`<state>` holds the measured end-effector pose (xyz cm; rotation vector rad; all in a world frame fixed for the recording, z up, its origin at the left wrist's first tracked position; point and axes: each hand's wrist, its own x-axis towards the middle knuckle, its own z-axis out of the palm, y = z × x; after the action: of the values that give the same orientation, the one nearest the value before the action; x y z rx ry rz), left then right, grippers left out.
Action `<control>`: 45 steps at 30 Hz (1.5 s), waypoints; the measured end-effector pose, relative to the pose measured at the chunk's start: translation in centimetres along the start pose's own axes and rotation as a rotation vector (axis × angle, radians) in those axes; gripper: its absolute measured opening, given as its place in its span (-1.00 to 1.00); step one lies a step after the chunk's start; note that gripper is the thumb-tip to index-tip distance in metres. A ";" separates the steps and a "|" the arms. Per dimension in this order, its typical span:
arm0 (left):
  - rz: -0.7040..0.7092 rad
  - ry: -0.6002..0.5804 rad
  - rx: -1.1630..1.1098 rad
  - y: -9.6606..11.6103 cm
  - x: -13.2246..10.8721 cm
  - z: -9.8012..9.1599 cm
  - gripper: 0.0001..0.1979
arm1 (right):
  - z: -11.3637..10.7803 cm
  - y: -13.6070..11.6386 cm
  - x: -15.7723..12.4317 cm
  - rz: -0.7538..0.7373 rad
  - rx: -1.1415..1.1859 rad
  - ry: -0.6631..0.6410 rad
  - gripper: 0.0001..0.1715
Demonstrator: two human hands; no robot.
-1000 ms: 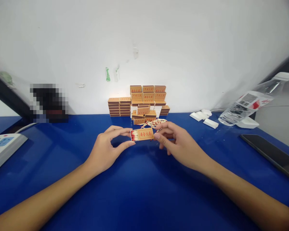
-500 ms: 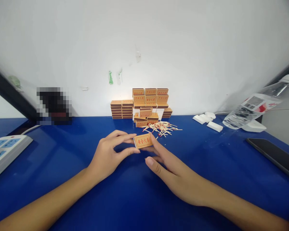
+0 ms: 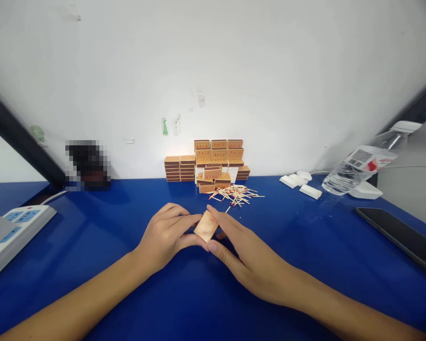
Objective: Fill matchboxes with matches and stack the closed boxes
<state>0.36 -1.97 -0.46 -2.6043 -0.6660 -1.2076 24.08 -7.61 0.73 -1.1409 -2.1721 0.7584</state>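
Between my two hands is a matchbox (image 3: 206,226), held tilted above the blue table, its pale face toward me. My left hand (image 3: 168,233) pinches its left side between thumb and fingers. On the other side, my right hand (image 3: 239,248) grips it, with the index finger at the top corner and the thumb at the bottom corner. Beyond the hands lies a loose pile of red-tipped matches (image 3: 237,193). Behind that pile rises a stepped stack of matchboxes (image 3: 219,155) against the wall, with orange labels in red print.
A white power strip (image 3: 30,227) lies at the left. At the right are a tilted clear plastic bottle (image 3: 358,161), a black phone (image 3: 397,237) and small white pieces (image 3: 310,191). A pixelated dark object (image 3: 88,166) stands at the back left of the blue table (image 3: 156,308).
The matchbox has turned from its printed label to a pale face and tilted. My right thumb has come up to its lower corner. The view has tipped slightly upward.
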 end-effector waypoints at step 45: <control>-0.464 -0.094 0.245 -13.2 9.7 -0.3 -0.80 | -3.3 3.7 2.0 0.063 -0.209 0.171 -0.82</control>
<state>-0.64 12.61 6.97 -2.3822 -1.4004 -1.0300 27.35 -3.45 0.82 -1.3329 -2.1152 0.4486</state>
